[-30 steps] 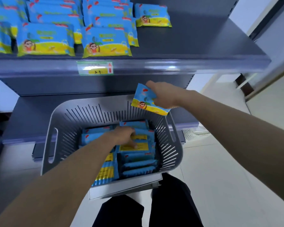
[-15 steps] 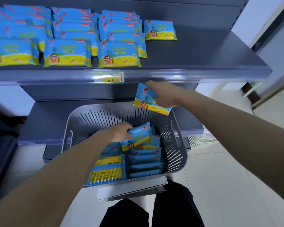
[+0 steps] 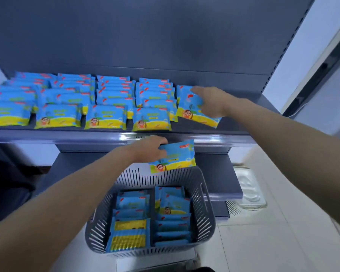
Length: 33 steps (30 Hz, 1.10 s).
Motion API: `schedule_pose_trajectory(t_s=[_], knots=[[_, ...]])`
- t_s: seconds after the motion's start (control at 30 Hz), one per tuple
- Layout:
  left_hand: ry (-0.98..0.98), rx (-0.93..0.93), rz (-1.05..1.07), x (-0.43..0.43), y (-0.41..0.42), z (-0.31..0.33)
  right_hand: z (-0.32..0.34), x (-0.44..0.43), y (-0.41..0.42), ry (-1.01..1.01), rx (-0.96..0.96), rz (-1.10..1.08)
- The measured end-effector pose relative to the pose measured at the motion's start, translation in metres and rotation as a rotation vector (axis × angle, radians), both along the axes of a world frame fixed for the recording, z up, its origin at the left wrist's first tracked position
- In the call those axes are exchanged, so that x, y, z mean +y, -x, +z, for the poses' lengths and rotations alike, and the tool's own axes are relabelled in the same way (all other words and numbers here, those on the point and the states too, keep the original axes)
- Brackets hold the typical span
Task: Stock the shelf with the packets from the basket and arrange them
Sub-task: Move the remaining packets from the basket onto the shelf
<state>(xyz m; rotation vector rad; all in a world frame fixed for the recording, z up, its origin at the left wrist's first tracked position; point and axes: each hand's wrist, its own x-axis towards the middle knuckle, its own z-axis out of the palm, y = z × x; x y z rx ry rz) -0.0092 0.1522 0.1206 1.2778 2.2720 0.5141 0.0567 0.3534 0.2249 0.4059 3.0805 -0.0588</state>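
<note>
- Right hand (image 3: 214,103), upper right of centre: fingers spread flat over a blue-and-yellow printed plastic packet (image 3: 194,109), pressing it onto the dark grey metal shelf (image 3: 234,107). Item sits skewed, its lower right corner close to the shelf's front lip. Risk: if released as it lies, it could slide off the edge or stay out of line with the rows.
- Left hand (image 3: 151,151), centre of frame: fingers closed round the left end of a second matching packet (image 3: 175,157), held in the air just below the shelf's front edge and above the basket. Risk: one-ended grip on slick film; packet may droop, slip, or catch the lip when lifted.
- Stocked rows of identical packets (image 3: 106,103), left and centre of shelf: overlapped front to back. Risk: a nudge from the incoming packet could shunt the neighbouring column.
- Grey slotted plastic basket (image 3: 206,211), lower centre: many packets remain inside. Support beneath cannot be seen; stability cannot be judged.
</note>
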Motion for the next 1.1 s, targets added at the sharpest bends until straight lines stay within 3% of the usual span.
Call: schedule_pose_trajectory(t_s=[0.13,0.33,0.83,1.1], knots=[[-0.020,0.078,-0.048,0.014,0.005,0.039,0.016,0.034,0.016,0.016,0.004,-0.012],[-0.094,0.018,-0.013,0.044,0.018,0.069,0.008,0.082,0.049,-0.011,-0.041,-0.003],[-0.111,0.022,0.093,0.160,0.067,0.066,-0.045,0.173,0.148,0.138,-0.115,0.187],[0.063,0.253,0.099,0.189,0.097,0.056,-0.054,0.187,0.192,0.163,-0.084,0.232]])
